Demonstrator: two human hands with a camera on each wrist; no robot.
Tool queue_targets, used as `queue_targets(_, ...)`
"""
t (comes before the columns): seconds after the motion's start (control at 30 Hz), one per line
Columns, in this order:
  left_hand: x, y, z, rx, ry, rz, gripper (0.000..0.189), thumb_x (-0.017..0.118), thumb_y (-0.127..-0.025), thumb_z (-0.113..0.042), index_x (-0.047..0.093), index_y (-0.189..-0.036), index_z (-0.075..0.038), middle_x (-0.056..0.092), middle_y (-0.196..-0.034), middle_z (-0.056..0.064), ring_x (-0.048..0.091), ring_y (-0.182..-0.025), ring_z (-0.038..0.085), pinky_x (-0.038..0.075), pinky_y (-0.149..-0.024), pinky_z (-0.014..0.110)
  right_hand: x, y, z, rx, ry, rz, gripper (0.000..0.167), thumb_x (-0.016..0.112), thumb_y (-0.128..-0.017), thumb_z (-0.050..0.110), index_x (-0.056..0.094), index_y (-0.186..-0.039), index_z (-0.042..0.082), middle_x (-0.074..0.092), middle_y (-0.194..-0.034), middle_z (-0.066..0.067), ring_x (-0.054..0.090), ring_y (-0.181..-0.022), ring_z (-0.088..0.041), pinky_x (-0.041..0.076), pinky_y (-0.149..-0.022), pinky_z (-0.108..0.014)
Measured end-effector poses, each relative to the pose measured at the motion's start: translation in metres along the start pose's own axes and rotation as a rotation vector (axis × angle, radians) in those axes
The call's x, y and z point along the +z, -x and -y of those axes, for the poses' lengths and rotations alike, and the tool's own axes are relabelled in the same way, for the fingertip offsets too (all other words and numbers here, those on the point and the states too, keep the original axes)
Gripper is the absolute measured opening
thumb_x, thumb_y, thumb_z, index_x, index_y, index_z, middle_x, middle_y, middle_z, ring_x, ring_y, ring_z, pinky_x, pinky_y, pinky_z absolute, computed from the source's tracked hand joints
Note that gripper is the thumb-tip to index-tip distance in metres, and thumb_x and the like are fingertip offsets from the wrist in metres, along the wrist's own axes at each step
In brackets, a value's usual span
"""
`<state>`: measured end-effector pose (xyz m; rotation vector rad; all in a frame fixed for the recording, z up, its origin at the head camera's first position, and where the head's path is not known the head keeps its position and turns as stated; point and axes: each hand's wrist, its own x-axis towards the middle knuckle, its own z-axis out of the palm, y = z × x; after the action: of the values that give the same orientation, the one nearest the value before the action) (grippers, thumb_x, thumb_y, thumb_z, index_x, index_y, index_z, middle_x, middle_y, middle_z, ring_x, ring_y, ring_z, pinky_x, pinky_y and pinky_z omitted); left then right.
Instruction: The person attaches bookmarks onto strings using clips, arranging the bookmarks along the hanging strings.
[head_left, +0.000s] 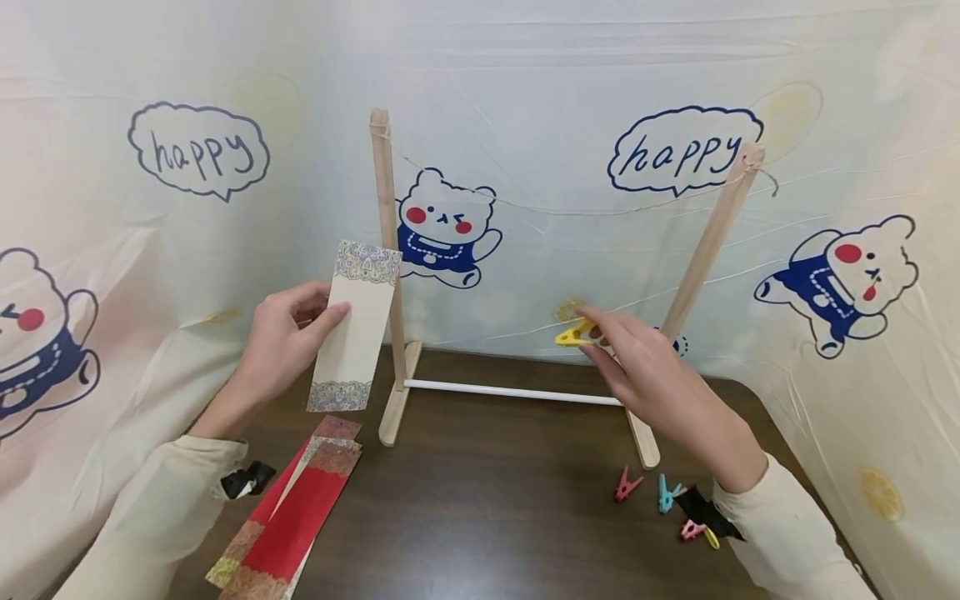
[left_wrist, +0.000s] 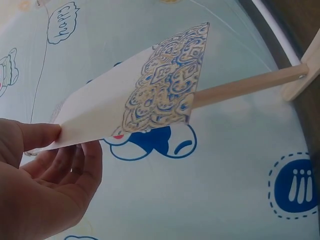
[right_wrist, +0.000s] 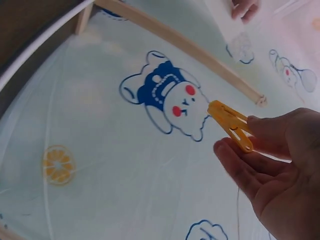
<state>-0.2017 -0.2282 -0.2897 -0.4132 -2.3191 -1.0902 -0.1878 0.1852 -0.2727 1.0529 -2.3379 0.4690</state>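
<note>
My left hand (head_left: 288,333) pinches a cream paper bookmark (head_left: 356,333) by its left edge, thumb on the face toward me. Blue-and-gold lace patterns border both ends of it. In the left wrist view, the patterned end of the bookmark (left_wrist: 167,80) points away from the fingers. My right hand (head_left: 652,375) pinches a yellow clothespin (head_left: 576,333) between thumb and fingers. The right wrist view shows this clothespin (right_wrist: 230,125) held by its handles, its nose pointing away from the hand. A string (head_left: 555,212) sags between two wooden posts behind both hands.
The wooden stand's left post (head_left: 386,200), right post (head_left: 708,242) and white crossbar (head_left: 517,392) stand at the table's back. Red and cream bookmarks (head_left: 300,508) lie stacked at left. Red (head_left: 626,485), blue (head_left: 667,494), pink (head_left: 692,529) and yellow (head_left: 712,537) clothespins lie at right.
</note>
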Motion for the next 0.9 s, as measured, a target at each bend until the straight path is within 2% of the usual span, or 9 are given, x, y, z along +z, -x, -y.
queue_targets(0.13, -0.002, -0.011, -0.003, -0.016, 0.013, -0.017, 0.022, 0.066, -0.096, -0.014, 0.071, -0.111, 0.002, 0.074, -0.092, 0.018, 0.063, -0.073, 0.002, 0.047, -0.065, 0.011, 0.0, -0.017, 0.003, -0.046, -0.039, -0.089, 0.041, 0.068, -0.092, 0.001, 0.056, -0.131, -0.003, 0.068, -0.102, -0.01, 0.062, -0.085, -0.019, 0.055, -0.071, -0.035)
queue_targets(0.3, -0.003, -0.021, -0.007, -0.045, 0.017, -0.01, 0.026, 0.066, -0.097, -0.019, 0.07, -0.113, 0.0, 0.074, -0.095, 0.019, 0.064, -0.076, -0.003, 0.05, -0.065, 0.011, -0.001, -0.036, 0.006, -0.03, -0.079, -0.152, 0.04, 0.066, -0.094, 0.003, 0.055, -0.132, -0.005, 0.069, -0.108, -0.013, 0.068, -0.095, -0.023, 0.057, -0.076, -0.038)
queue_targets(0.47, -0.002, -0.031, -0.009, -0.051, 0.018, 0.005, 0.027, 0.064, -0.098, -0.022, 0.07, -0.115, 0.0, 0.074, -0.097, 0.019, 0.065, -0.078, -0.002, 0.05, -0.065, 0.012, 0.0, -0.056, 0.01, -0.014, -0.115, -0.164, 0.036, 0.06, -0.098, 0.004, 0.055, -0.132, -0.006, 0.067, -0.112, -0.015, 0.064, -0.094, -0.024, 0.054, -0.072, -0.036)
queue_targets(0.7, 0.0, -0.046, -0.014, -0.049, 0.018, 0.009, 0.028, 0.062, -0.099, -0.024, 0.069, -0.115, -0.001, 0.073, -0.095, 0.019, 0.065, -0.074, 0.008, 0.05, -0.061, 0.016, -0.002, -0.085, 0.013, -0.022, -0.163, -0.2, 0.034, 0.054, -0.102, 0.007, 0.054, -0.134, -0.006, 0.065, -0.116, -0.017, 0.061, -0.1, -0.024, 0.053, -0.084, -0.037)
queue_targets(0.9, -0.001, -0.058, -0.021, -0.049, 0.049, 0.011, 0.03, 0.061, -0.1, -0.025, 0.068, -0.118, -0.002, 0.073, -0.097, 0.021, 0.064, -0.072, 0.014, 0.05, -0.06, 0.018, -0.001, -0.112, 0.017, 0.01, -0.182, -0.178, 0.034, 0.05, -0.104, 0.01, 0.054, -0.134, -0.005, 0.063, -0.121, -0.015, 0.057, -0.103, -0.021, 0.053, -0.088, -0.033)
